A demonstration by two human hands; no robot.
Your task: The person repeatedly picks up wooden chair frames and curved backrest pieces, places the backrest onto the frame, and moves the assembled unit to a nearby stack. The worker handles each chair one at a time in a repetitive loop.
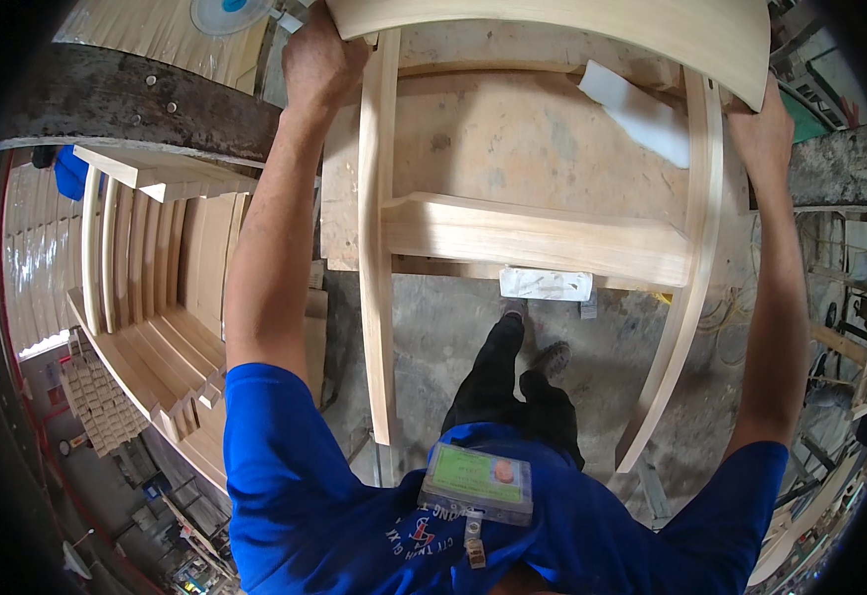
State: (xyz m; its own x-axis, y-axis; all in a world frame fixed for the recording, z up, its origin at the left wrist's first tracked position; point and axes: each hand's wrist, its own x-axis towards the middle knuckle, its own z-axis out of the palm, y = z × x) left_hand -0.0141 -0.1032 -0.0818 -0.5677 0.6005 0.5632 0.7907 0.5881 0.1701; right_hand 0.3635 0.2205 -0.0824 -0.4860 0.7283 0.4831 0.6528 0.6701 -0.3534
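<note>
Pale bare-wood curved-top frame point(543, 236) looks joined, uncoated; left hand point(322, 58) grips its corner, right hand's point(763, 127) grip unclear.

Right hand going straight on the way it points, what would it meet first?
The right hand would likely meet the right end of the curved pale wooden panel, which it seems to touch; hidden fingers leave depth unclear.

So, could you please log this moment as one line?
left hand: holding curved board, left end; right hand: at right end, partly hidden; wooden frame: over workbench; white sheet: on workbench
</note>
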